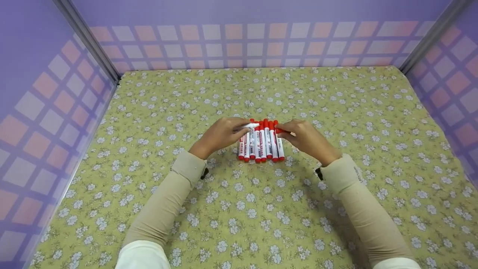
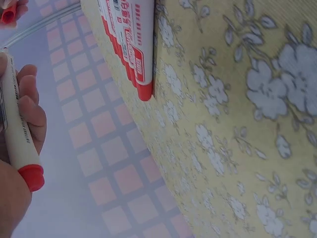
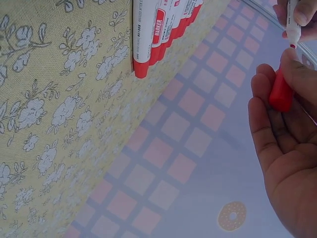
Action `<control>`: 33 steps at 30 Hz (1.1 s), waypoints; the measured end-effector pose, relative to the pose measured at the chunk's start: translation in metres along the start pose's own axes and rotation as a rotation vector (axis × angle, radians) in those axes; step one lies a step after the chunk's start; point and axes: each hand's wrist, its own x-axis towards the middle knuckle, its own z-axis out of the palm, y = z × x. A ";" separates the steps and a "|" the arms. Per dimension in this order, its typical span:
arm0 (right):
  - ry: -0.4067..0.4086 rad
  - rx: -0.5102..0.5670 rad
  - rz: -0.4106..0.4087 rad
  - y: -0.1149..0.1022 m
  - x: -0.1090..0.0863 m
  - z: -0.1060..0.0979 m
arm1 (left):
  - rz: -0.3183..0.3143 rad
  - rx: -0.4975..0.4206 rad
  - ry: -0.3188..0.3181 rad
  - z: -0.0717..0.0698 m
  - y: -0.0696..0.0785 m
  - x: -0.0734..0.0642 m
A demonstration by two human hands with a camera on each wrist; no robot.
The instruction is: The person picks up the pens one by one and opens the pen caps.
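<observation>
My left hand (image 1: 223,133) grips a white marker (image 2: 19,119) with a red end, its tip uncovered and pointing toward the other hand. Between thumb and fingers, my right hand (image 1: 305,139) pinches a red marker cap (image 3: 282,91). In the right wrist view the bare marker tip and the cap are apart, close to each other. Below both hands, a row of several capped red-and-white markers (image 1: 263,144) lies side by side on the cloth, caps toward the far side. The row's ends also show in both wrist views.
A yellow-green floral cloth (image 1: 239,209) covers the table. Purple panels with pink and white squares (image 1: 231,37) stand at the back and on both sides, joined by grey posts (image 1: 87,37) at the corners.
</observation>
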 end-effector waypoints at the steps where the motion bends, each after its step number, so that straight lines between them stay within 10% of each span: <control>1: 0.001 -0.004 -0.001 0.000 0.000 0.000 | -0.025 -0.012 0.005 -0.001 -0.002 -0.001; 16: 0.036 -0.037 -0.073 0.002 -0.001 0.001 | -0.395 -0.209 0.108 -0.022 -0.032 -0.020; 33: 0.039 -0.015 -0.052 -0.001 0.000 -0.001 | -0.607 -0.252 0.206 -0.052 -0.071 -0.052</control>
